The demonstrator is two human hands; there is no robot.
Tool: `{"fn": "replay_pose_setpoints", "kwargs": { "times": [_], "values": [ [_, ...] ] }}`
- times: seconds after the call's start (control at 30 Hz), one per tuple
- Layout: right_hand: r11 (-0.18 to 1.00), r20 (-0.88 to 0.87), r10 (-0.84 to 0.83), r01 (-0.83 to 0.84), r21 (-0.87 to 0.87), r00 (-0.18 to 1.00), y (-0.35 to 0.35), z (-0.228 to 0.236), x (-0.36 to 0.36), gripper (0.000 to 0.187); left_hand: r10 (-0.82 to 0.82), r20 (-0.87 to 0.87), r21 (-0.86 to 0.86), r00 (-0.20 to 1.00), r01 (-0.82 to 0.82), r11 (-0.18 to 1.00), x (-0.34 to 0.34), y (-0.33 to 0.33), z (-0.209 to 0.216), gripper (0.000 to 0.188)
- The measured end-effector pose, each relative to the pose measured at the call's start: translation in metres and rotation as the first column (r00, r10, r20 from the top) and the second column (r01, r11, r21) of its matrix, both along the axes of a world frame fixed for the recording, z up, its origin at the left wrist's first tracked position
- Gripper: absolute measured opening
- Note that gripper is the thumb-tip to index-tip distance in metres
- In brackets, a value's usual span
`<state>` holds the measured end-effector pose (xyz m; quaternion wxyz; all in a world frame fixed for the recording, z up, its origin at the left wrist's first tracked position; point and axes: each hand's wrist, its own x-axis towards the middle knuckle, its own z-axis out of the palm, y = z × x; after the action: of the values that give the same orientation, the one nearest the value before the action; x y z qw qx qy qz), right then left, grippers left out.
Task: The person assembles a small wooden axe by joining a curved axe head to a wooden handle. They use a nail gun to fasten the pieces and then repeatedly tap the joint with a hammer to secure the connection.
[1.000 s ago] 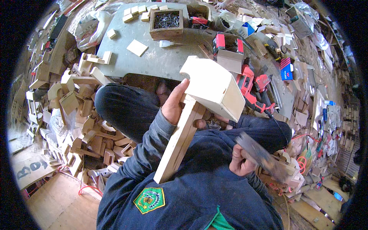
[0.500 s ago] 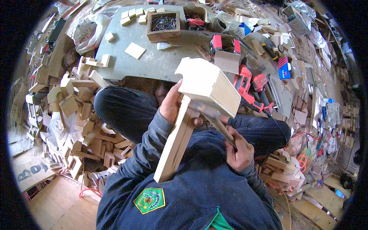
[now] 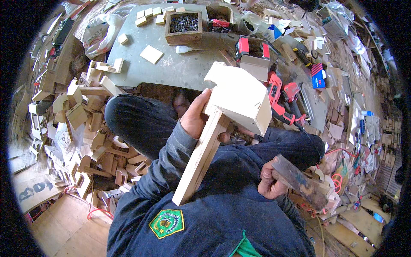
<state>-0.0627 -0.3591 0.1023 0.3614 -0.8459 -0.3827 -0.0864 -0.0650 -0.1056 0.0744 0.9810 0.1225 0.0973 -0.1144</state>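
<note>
My left hand [image 3: 195, 115] is closed around a pale wooden hammer-shaped piece [image 3: 239, 99], just below its head. The wide head has a curved notch on the left and points up and right. Its long square leg [image 3: 198, 165] slants down against my jacket. Fingers behind the wood are mostly hidden. Off to the right, apart from the wooden piece, my right hand [image 3: 272, 180] grips one end of a flat, worn, grey-brown slab [image 3: 302, 182]. The slab is tilted, its broad face showing and its far end pointing down and right.
Ahead, a grey board [image 3: 128, 64] carries a wooden box of nails [image 3: 184, 29], a small white bottle [image 3: 184, 49] and red power tools [image 3: 275, 92]. Many wooden pieces [image 3: 102, 150] are heaped at my left. More lie stacked [image 3: 317, 171] beyond my right knee.
My right hand has pulled the slab away from beneath the head, moving right and down, and turned its broad face into view. The wooden piece has tilted slightly in my left hand.
</note>
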Motion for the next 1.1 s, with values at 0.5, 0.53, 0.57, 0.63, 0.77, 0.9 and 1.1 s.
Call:
{"fn": "replay_pose_setpoints", "kwargs": {
  "times": [0.5,0.53,0.57,0.63,0.77,0.9,1.1],
  "values": [
    [0.999,-0.344,-0.011,-0.007,-0.052,0.939,-0.004,-0.009,-0.008,0.02,0.166,-0.086,0.433,0.982,-0.113,0.894,0.002,-0.007,0.008,0.05],
    [0.997,-0.29,-0.057,0.038,-0.07,0.955,-0.002,-0.008,-0.01,0.019,0.1,-0.077,0.396,0.992,-0.062,0.916,0.003,-0.005,0.005,0.048],
    [0.996,-0.101,0.048,-0.04,0.08,0.994,-0.002,-0.007,-0.008,0.012,0.047,-0.029,0.26,0.998,-0.038,0.965,0.002,-0.004,0.003,0.046],
    [0.796,-0.502,0.241,0.127,0.592,0.831,0.001,-0.007,-0.01,0.016,0.119,-0.186,0.214,0.975,-0.078,0.974,0.003,-0.004,-0.002,0.047],
    [0.989,-0.43,-0.115,0.065,-0.129,0.896,0.003,-0.01,-0.008,0.023,0.291,-0.242,0.379,0.925,-0.186,0.907,0.003,-0.01,-0.002,0.051],
    [0.982,-0.188,0.019,0.017,0.188,0.982,0.001,-0.009,-0.007,0.009,0.191,-0.233,0.282,0.954,-0.122,0.952,0.001,-0.012,0.007,0.06],
    [0.982,-0.439,-0.048,-0.039,-0.187,0.897,-0.003,-0.016,-0.004,0.032,0.332,-0.352,0.39,0.875,-0.185,0.902,0.007,-0.018,0.009,0.064]
  ]
}}
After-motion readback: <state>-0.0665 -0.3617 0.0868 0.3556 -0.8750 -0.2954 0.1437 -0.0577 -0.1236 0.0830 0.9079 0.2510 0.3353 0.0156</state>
